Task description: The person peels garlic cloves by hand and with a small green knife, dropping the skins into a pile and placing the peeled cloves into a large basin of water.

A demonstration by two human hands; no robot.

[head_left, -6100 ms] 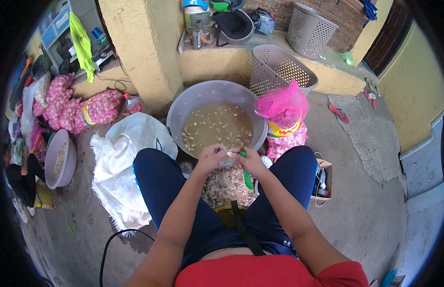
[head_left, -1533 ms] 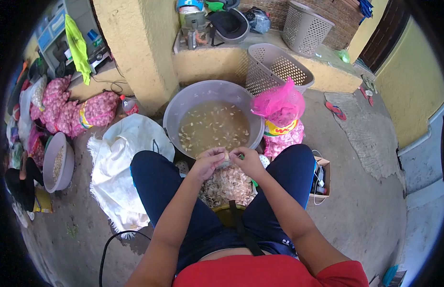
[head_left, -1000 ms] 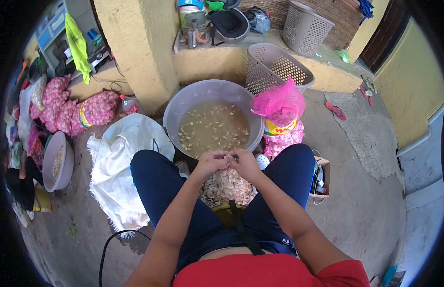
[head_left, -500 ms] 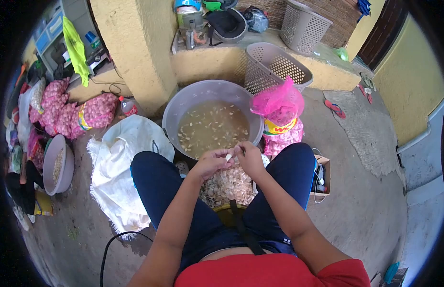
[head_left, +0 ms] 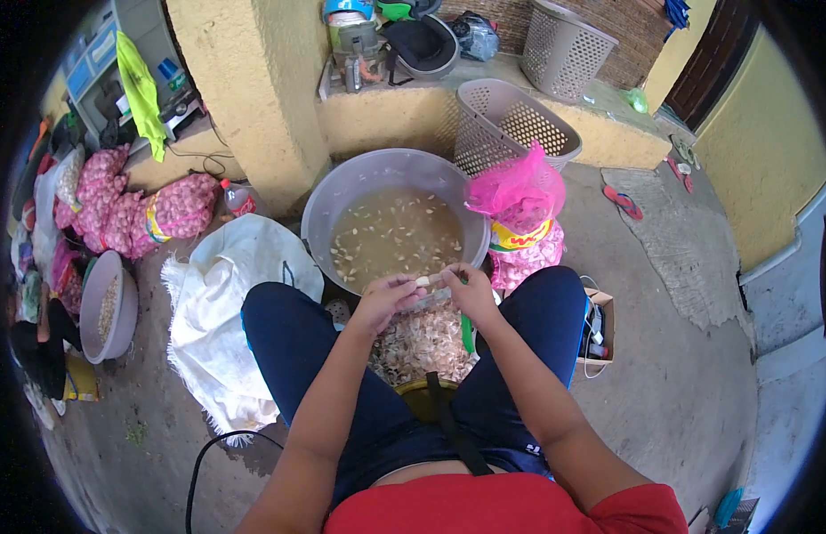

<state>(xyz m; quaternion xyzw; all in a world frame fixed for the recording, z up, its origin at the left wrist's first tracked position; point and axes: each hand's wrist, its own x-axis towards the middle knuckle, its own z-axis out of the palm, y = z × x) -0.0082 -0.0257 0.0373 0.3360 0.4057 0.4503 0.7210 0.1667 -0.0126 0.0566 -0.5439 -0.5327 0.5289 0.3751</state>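
Observation:
Between the fingers of my left hand [head_left: 388,300] is a pale garlic clove [head_left: 423,281]. My right hand [head_left: 471,292] is closed beside the clove, its fingertips close together. A small dark greenish bit shows at its fingers, too small to name. Below both hands a heap of garlic skins [head_left: 422,343] lies between my knees. A green edge [head_left: 468,332] shows at the right of the heap. Just beyond my hands stands a wide grey basin [head_left: 319,209] of cloudy water with several cloves floating in it.
A white sack [head_left: 221,311] lies left of my leg. Pink net bags of garlic [head_left: 181,209] are at the far left, near a smaller basin [head_left: 125,325]. Another pink net bag [head_left: 524,200] stands right of the big basin. Behind it is a perforated basket [head_left: 484,111]. A cardboard box [head_left: 606,329] sits by my right knee.
My hands have shifted slightly and turned around the clove, which now lies more sideways. A pale translucent patch under my fingers and the green edge beside the skins have come into view.

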